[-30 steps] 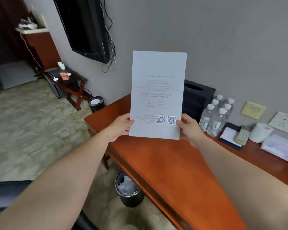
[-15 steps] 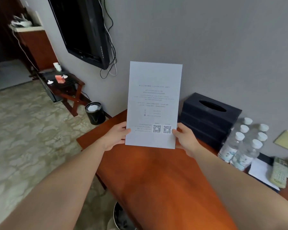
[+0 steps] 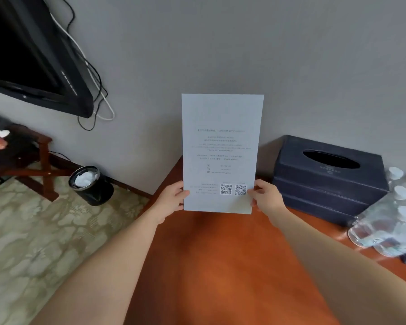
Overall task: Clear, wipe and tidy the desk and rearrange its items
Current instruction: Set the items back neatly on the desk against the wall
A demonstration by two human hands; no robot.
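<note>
Pale grey paper fills the middle of the view: a printed sheet (image 3: 222,151) with two QR codes near its foot is held upright over the back-left corner of the orange-brown table (image 3: 220,266), close to the wall. The left hand (image 3: 171,200) pinches its lower left edge, thumb on the printed face, and the right hand (image 3: 266,198) pinches the lower right edge likewise, so each grip is closed on the sheet. The step in hand looks like rearranging, finding this sheet a place. The next move probably calls for lowering it and leaning it on the wall or laying it flat (thin paper will likely bow if one grip lets go early). A dark tissue box (image 3: 326,181) sits just right of the sheet against the wall, its oval slot showing no tissue. On the floor to the left, a black waste bin (image 3: 89,191) holds crumpled white paper (image 3: 85,178). Clear capped bottles (image 3: 389,221) cluster beside the box, blurred.
</note>
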